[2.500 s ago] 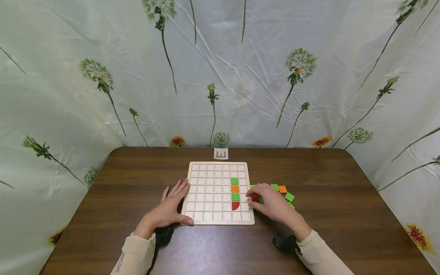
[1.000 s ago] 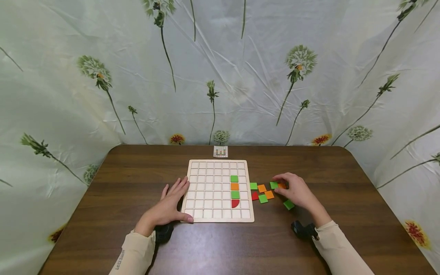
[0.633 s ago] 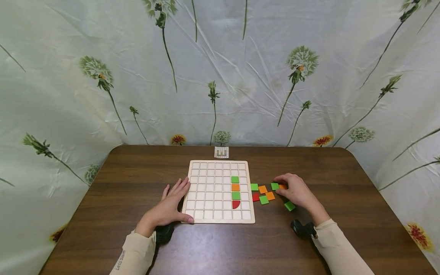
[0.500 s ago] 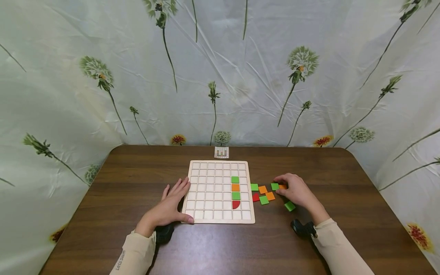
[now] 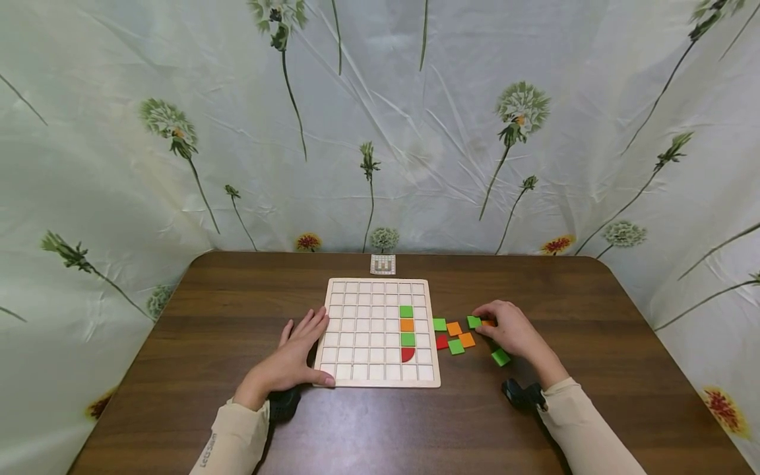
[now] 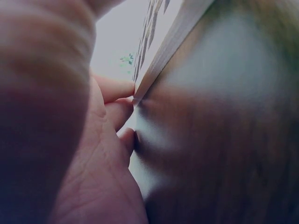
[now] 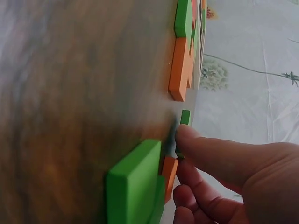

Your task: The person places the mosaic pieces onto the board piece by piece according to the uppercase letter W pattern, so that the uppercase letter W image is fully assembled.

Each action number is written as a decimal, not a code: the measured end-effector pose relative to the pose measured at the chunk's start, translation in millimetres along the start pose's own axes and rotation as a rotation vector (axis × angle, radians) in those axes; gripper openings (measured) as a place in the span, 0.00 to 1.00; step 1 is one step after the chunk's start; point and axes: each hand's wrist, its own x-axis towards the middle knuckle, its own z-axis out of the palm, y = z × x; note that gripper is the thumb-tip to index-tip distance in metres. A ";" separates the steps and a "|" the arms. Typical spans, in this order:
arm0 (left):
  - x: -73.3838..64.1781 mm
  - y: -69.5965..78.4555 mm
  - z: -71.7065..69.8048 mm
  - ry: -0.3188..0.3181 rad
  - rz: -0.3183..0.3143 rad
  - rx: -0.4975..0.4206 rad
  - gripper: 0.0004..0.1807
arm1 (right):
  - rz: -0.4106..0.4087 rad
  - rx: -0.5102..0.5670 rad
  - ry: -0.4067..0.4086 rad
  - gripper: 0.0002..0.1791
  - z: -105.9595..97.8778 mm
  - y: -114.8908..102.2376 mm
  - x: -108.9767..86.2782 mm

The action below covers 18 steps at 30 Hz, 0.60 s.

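My left hand (image 5: 291,356) lies with straight, spread fingers along the left edge of a wooden grid board (image 5: 356,379), its thumb on the front left corner. In the left wrist view the fingertips touch the board's side. One column of the board holds a green square (image 5: 406,311), an orange square (image 5: 406,325), another green square (image 5: 408,339) and a red quarter-round tile (image 5: 408,355). To the right of the board, my right hand (image 5: 510,330) pinches a green square tile (image 5: 474,322) between thumb and fingers. An orange tile (image 7: 169,175) is partly hidden under that hand.
Loose tiles lie between board and right hand: green (image 5: 439,324), orange (image 5: 454,328), red (image 5: 442,342), green (image 5: 456,347) and orange (image 5: 467,340). Green tiles (image 5: 501,357) sit below the right hand. A small printed grid card (image 5: 382,264) lies at the table's back edge.
From beside the board, my right hand has moved right to the farther tiles and taken hold of a green one, which has just turned slightly. The left hand stays put.
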 end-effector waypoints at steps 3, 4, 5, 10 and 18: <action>0.2 -0.1 0.4 0.000 0.003 0.000 0.67 | 0.010 -0.001 0.001 0.13 -0.6 -2.7 -0.6; 0.2 -0.2 0.6 0.001 0.004 0.001 0.67 | 0.011 -0.002 0.002 0.13 -0.7 -3.7 -0.8; 0.3 -0.1 0.6 0.002 0.005 0.001 0.67 | 0.009 -0.004 0.006 0.13 -0.7 -4.6 -1.1; 0.8 -0.4 1.0 0.007 0.009 0.002 0.67 | -0.017 -0.010 0.042 0.14 -0.6 -11.0 -2.5; 1.2 -1.7 1.4 0.005 0.009 0.007 0.67 | -0.034 0.015 0.073 0.13 3.2 -26.7 -3.8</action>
